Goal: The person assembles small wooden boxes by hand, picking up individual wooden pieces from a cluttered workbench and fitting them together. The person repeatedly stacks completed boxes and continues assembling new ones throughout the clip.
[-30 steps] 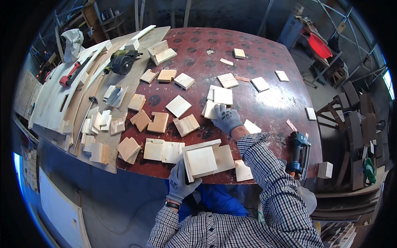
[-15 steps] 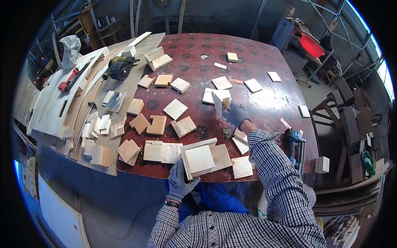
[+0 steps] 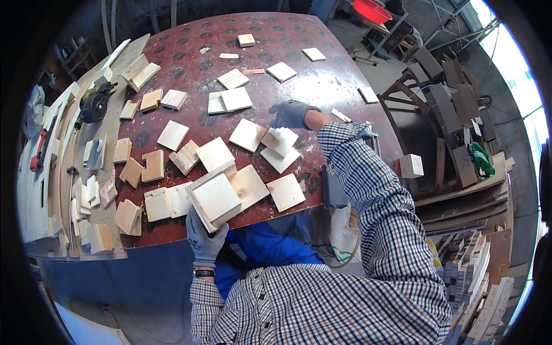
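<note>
My left hand [image 3: 204, 238], in a grey work glove, grips the near corner of a pale block of joined wooden boards [image 3: 215, 198] at the table's front edge. The block is tilted, beside a wider flat board [image 3: 248, 187]. My right hand [image 3: 292, 115], also gloved, is low over the dark red table [image 3: 195, 63], with its fingers partly blurred and nothing visible in it. Nearest to it are a square board [image 3: 246, 135] and two overlapping boards [image 3: 280, 141]. Farther left, a pair of flat boards [image 3: 230, 100] overlaps.
Several wood pieces [image 3: 172, 135] are scattered over the table. A dark circular saw [image 3: 96, 103] and a red tool [image 3: 39, 150] rest on boards at the left. A wooden block [image 3: 410, 165] juts at the right edge. Behind it stand stacked dark boards [image 3: 448, 106] and a red basin [image 3: 372, 10].
The view has shifted. My right hand has moved away from the upright board it was beside; flat boards now lie in that area. My left hand keeps its hold on the wooden block.
</note>
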{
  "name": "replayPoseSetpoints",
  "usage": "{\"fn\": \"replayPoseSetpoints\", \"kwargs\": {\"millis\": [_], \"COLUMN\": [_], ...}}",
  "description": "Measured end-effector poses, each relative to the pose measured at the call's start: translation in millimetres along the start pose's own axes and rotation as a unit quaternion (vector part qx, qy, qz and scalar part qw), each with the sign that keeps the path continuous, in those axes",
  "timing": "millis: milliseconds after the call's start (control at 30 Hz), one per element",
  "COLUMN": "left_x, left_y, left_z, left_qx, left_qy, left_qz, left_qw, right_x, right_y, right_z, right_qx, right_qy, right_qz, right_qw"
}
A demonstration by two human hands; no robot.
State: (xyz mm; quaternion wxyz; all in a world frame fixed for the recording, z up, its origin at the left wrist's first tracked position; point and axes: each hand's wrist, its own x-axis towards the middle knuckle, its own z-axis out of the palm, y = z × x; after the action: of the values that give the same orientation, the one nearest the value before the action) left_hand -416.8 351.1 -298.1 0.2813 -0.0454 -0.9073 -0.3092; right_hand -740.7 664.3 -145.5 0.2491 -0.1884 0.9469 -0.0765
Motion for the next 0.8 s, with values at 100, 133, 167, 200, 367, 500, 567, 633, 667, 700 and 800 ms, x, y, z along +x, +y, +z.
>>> {"fn": "replayPoseSetpoints", "kwargs": {"millis": [100,133,167,200,367,500,567,633,667,700,800], "left_x": [-0.3,1.1,0.1,1.2,0.0,0.0,0.2,-1.6,-3.8,-4.3,-6.0], "left_y": [0.3,1.1,2.3,2.3,-0.5,-0.8,-2.3,-3.0,-6.2,-7.6,-9.7], "left_z": [-0.3,0.5,-0.3,-1.5,0.6,-1.9,-1.9,2.3,3.3,4.0,2.9], "left_qx": [0.003,0.000,-0.003,-0.004,-0.019,-0.018,-0.016,-0.011,-0.005,-0.011,-0.022], "left_qy": [0.007,0.004,0.001,0.001,0.005,-0.002,-0.005,-0.002,0.002,0.003,0.008], "left_qz": [0.001,-0.003,-0.007,-0.009,-0.002,-0.007,-0.010,-0.007,0.001,-0.001,-0.005], "left_qw": [1.000,1.000,1.000,1.000,1.000,1.000,1.000,1.000,1.000,1.000,1.000], "right_x": [-26.1,-30.2,-36.2,-42.4,-43.1,-53.0,-59.1,-67.9,-70.8,-73.7,-74.1], "right_y": [1.5,-1.1,-1.2,-8.7,-25.9,-30.8,-32.3,-35.8,-39.1,-41.8,-46.8], "right_z": [8.2,17.8,25.5,34.1,53.2,46.6,50.2,55.4,56.6,62.0,68.0], "right_qx": [-0.096,-0.101,-0.085,-0.081,-0.106,-0.085,-0.073,-0.056,-0.051,-0.056,-0.052], "right_qy": [-0.062,-0.040,-0.052,-0.034,0.003,-0.001,-0.002,-0.007,-0.023,-0.019,0.005], "right_qz": [0.019,0.048,0.065,0.071,0.086,0.115,0.120,0.123,0.110,0.101,0.097], "right_qw": [0.993,0.993,0.993,0.994,0.991,0.990,0.990,0.991,0.992,0.993,0.994]}}
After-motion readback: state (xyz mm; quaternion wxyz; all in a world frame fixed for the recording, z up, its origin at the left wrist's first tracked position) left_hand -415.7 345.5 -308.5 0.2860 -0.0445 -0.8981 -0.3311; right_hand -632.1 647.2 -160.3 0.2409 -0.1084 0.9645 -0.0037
